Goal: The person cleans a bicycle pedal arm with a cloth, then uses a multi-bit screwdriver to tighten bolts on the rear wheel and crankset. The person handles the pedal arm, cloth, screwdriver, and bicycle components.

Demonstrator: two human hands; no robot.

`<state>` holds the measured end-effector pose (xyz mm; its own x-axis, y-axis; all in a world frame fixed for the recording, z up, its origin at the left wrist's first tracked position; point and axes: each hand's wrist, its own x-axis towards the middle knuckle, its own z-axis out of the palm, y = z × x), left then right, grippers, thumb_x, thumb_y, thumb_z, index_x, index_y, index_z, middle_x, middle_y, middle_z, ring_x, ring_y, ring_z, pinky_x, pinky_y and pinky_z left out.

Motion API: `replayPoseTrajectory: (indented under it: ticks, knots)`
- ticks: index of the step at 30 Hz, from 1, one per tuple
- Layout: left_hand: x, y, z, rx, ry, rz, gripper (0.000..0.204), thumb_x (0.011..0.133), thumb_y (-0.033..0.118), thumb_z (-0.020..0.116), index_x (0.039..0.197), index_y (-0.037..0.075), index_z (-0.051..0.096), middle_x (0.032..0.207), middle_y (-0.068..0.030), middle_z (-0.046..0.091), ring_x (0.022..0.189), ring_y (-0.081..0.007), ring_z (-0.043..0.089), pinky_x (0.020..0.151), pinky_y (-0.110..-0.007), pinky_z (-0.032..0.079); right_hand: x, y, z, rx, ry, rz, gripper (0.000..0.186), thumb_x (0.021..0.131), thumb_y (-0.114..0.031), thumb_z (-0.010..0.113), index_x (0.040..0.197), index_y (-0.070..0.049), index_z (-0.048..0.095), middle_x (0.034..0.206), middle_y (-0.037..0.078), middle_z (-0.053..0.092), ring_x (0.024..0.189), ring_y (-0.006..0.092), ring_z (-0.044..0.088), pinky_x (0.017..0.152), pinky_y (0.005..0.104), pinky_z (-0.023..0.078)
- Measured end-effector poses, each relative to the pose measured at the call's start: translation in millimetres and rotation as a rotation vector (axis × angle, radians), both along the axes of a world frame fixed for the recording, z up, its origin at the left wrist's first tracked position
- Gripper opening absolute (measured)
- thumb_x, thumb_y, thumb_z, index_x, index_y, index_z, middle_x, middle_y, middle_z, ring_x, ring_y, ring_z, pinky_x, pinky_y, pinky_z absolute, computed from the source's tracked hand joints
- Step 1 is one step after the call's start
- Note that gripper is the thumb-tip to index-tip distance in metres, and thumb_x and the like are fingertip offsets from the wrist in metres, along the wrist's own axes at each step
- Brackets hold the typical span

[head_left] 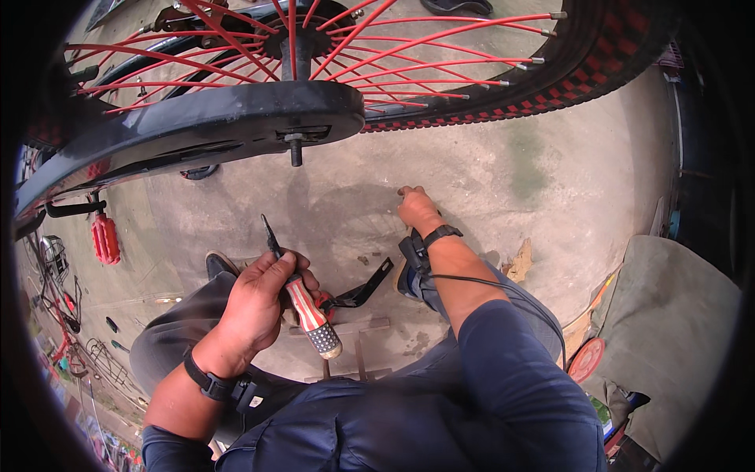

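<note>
My left hand (263,287) is wrapped around a screwdriver (313,318) with a red-and-white striped handle and a starred butt end; its dark shaft points up and away. Beside those fingers is a bent black metal bracket (362,293) with a slot, next to a small red part; whether the hand also holds it I cannot tell. My right hand (419,211) reaches down toward the concrete floor, its fingers bent together, and anything in them is hidden. Above both hands is a bicycle wheel (464,55) with red spokes, a black chain guard (212,118) and a threaded axle end (296,149).
A red pedal (104,238) hangs from its crank on the left. Wire baskets and loose parts (94,358) lie at the far left. On the right are a grey-green cloth cover (668,338), a round red disc (587,360) and a torn brown scrap (519,259).
</note>
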<state>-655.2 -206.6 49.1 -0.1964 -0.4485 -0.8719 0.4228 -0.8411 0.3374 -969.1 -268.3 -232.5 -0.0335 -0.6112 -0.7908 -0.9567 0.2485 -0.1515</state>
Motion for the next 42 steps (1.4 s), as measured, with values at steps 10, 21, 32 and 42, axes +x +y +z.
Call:
replayPoseTrajectory:
  ticks: [10,21,32,42]
  knots:
    - [9,-6,0,0.015,0.015,0.050,0.026,0.109,0.024,0.045,0.111,0.001,0.056,0.087,-0.0143,0.068,0.081,-0.0260,0.068,0.073,-0.038,0.057,6,-3,-9,-0.068,0.108,0.372,0.025,0.088,-0.011,0.061,0.111,-0.003,0.068,0.114,0.022,0.068,0.110,0.0399,0.064,0.093,0.0464,0.054]
    - [17,0,-6,0.022,-0.003,0.034,0.026,0.110,0.025,0.044,0.111,0.002,0.055,0.088,-0.0140,0.067,0.080,-0.0256,0.068,0.070,-0.036,0.056,17,4,-49,-0.237,-0.140,0.046,0.022,0.086,-0.019,0.061,0.099,-0.007,0.074,0.105,0.019,0.073,0.099,0.0378,0.069,0.089,0.0435,0.056]
    - [19,16,-6,0.073,0.042,0.169,0.035,0.110,0.029,0.045,0.127,-0.001,0.052,0.086,-0.0119,0.066,0.073,-0.0225,0.067,0.067,-0.035,0.057,128,-31,34,0.149,-0.867,-0.485,0.026,0.093,-0.014,0.060,0.112,0.001,0.068,0.087,0.007,0.069,0.072,0.0147,0.069,0.064,0.0279,0.057]
    - [46,54,-7,0.014,0.035,0.197,0.031,0.108,0.027,0.051,0.125,0.002,0.046,0.097,-0.0095,0.064,0.070,-0.0171,0.067,0.056,-0.030,0.058,215,-23,72,0.246,-0.803,-0.497,0.032,0.095,-0.014,0.061,0.123,0.001,0.066,0.103,0.010,0.071,0.078,0.0177,0.071,0.068,0.0304,0.058]
